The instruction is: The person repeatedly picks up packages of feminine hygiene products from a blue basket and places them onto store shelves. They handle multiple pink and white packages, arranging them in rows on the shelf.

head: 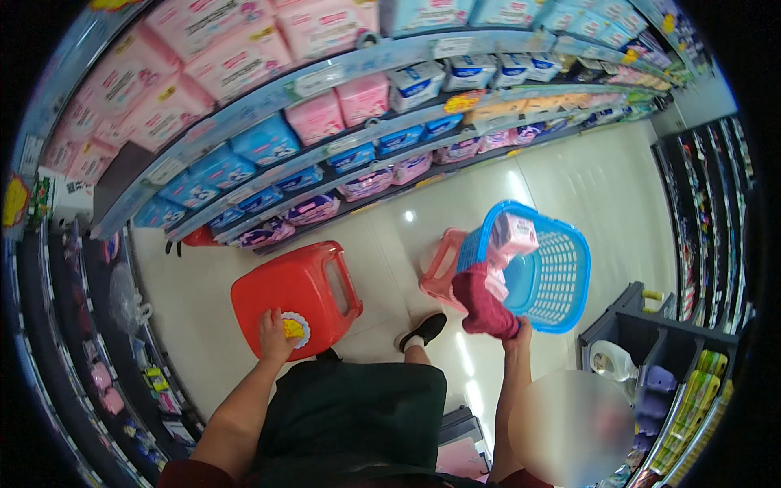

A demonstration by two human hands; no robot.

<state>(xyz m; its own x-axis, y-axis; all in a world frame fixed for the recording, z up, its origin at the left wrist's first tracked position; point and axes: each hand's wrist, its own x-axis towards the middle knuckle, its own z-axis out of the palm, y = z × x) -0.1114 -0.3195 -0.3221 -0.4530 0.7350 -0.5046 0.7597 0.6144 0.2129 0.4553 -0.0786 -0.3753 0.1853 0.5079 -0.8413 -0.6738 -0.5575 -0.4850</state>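
Observation:
My left hand (277,337) rests with its fingers spread on a red plastic container (268,293) bearing a round yellow sticker (295,329) and a loop handle. In my right hand (518,335) is one end of a dark red cloth (485,302), which hangs over the near left rim of a blue plastic basket (576,293). Pink packages (515,235) lie inside at the basket's left side. The basket stands beside or on a pink-red plastic stool (440,274); the contact between them is hidden.
Shelves (341,67) of pink and blue packs curve across the front. Other racks stand at the left (79,305) and right (701,226). A dark divided shelf (622,323) with a white bottle (610,361) is at the near right. My shoe (430,329) is on the tiled floor.

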